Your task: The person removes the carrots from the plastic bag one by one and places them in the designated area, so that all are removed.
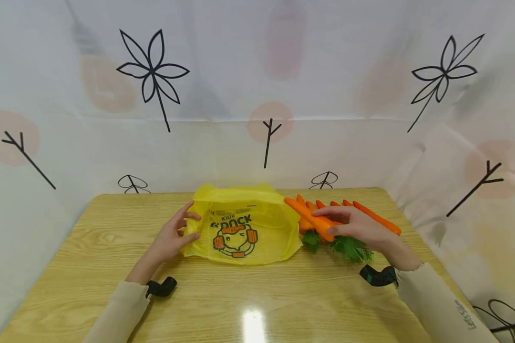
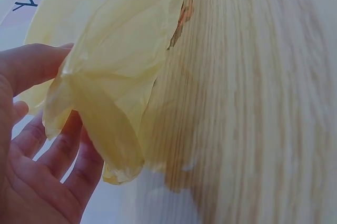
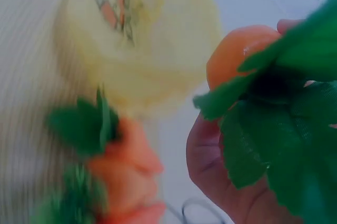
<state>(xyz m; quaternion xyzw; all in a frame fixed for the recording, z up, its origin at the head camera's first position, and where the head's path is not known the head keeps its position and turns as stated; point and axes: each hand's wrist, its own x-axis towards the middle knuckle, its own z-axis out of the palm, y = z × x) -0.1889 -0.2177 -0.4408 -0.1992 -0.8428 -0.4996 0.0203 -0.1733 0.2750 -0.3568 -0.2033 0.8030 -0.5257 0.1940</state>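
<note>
A yellow plastic bag [image 1: 270, 243] with a cartoon print lies on the table, its mouth spread toward the right. My left hand [image 1: 173, 236] holds the bag's left end, thumb and fingers around the thin plastic; in the left wrist view the crumpled bag edge [image 2: 105, 113] hangs between them. My right hand [image 1: 358, 226] grips an orange carrot [image 1: 309, 216] by its thick end, with its tip at the bag's right edge. Close up in the right wrist view, green leaves [image 3: 263, 129] cover part of that carrot and of the hand.
Several more carrots [image 1: 377, 218] with green tops [image 1: 352, 248] lie side by side at the right, under and behind my right hand. The wooden table [image 1: 223, 300] ends at a white patterned cloth [image 1: 223, 152] behind and at the sides.
</note>
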